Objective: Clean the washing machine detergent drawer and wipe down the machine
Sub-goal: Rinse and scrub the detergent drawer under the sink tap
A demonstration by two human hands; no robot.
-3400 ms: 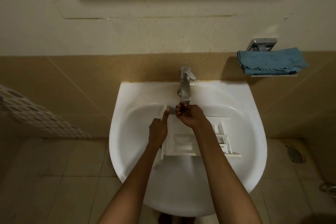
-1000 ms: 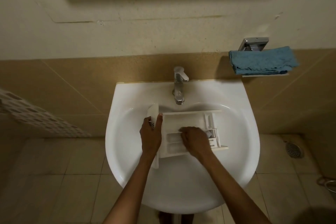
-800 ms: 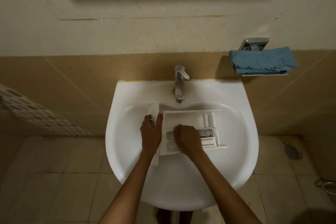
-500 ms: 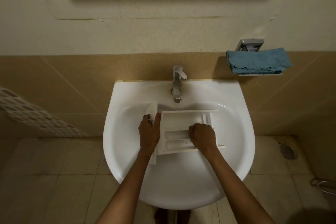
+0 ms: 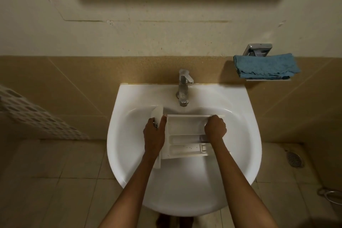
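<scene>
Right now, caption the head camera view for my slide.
In a white sink, the left hand grips the detergent drawer by its front panel; the right hand curls over its other end.

white basin, detergent drawer lying across its bowl, small wall shelf, folded blue cloth on it

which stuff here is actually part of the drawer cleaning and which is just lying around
In the job: detergent drawer, left hand, right hand, sink, tap.
Lying about, untouched: blue cloth, perforated white panel, floor drain.
</scene>
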